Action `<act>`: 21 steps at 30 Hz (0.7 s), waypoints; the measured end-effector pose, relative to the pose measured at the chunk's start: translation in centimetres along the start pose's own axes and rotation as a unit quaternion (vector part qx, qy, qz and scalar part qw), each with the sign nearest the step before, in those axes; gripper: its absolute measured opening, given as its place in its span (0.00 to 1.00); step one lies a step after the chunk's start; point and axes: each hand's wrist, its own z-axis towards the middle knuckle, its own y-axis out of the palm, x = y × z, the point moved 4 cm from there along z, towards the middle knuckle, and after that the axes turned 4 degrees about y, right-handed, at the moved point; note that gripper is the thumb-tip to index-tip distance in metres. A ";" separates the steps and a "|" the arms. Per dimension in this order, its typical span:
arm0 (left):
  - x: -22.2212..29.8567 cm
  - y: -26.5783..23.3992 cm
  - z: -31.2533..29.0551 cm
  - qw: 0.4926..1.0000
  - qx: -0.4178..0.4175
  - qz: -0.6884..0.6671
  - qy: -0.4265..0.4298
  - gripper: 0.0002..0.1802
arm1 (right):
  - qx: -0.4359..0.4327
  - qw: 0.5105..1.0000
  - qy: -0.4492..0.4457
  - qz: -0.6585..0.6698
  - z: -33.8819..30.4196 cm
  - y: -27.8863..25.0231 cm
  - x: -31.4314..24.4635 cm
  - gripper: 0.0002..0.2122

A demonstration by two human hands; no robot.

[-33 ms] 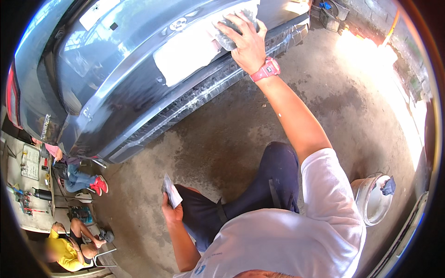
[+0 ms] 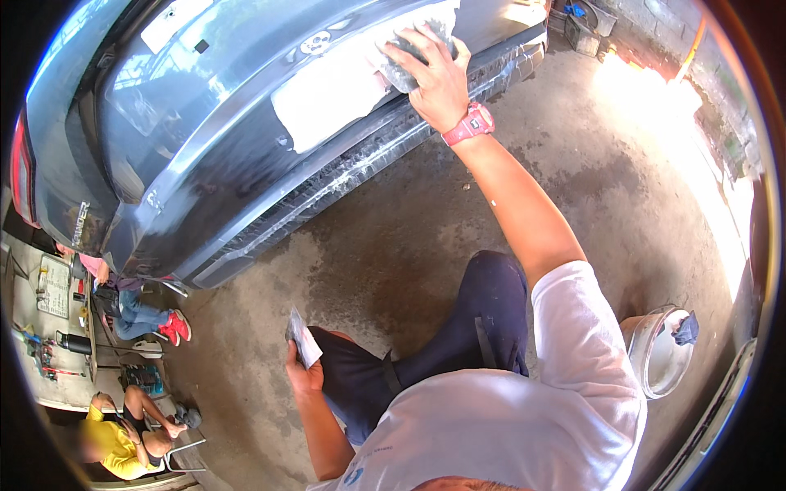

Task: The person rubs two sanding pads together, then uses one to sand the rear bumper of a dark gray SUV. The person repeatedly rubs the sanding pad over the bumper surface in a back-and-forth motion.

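My right hand (image 2: 436, 78), with a red watch on its wrist, is pressed against the dark car's rear panel (image 2: 205, 176). Under its spread, bent fingers is a dark grey sanding pad (image 2: 400, 75); its exact make-up is partly hidden by the hand. The pad lies on a large whitish patch (image 2: 315, 106) of the panel. Low at my left side, away from the car, my left hand (image 2: 304, 371) grips a folded sheet (image 2: 304, 342), grey on one face and white on the other, which looks like sandpaper.
The car's exposed lower ledge (image 2: 327, 176) runs below the patch. A white bucket (image 2: 665, 360) with a dark cloth on its rim stands at my right. At far left, one person sits in yellow (image 2: 123, 446) and another wears red shoes (image 2: 174, 326) beside a cluttered bench.
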 end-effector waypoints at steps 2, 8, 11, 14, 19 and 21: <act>0.1 0.0 -0.3 0.999 -0.034 -0.008 -0.003 0.22 | -0.014 1.000 -0.001 0.004 -0.3 -0.3 -0.2 0.37; 0.1 0.9 0.1 0.999 -0.036 -0.022 -0.005 0.20 | 0.006 1.000 0.023 0.008 0.1 -1.5 -0.1 0.40; 0.1 1.3 0.1 0.999 -0.024 -0.025 -0.005 0.19 | 0.023 1.000 0.001 0.000 1.6 -1.0 -0.2 0.40; 0.2 1.4 -0.1 0.999 -0.015 -0.028 0.002 0.19 | 0.027 1.000 0.000 0.010 2.3 -0.2 -0.2 0.39; 0.6 0.9 -0.3 1.000 -0.007 -0.025 -0.003 0.19 | 0.033 0.999 -0.007 0.019 0.1 1.4 0.2 0.39; 0.7 0.8 -0.4 0.999 -0.018 -0.033 -0.005 0.19 | 0.031 0.999 -0.008 0.027 -1.8 2.4 0.4 0.39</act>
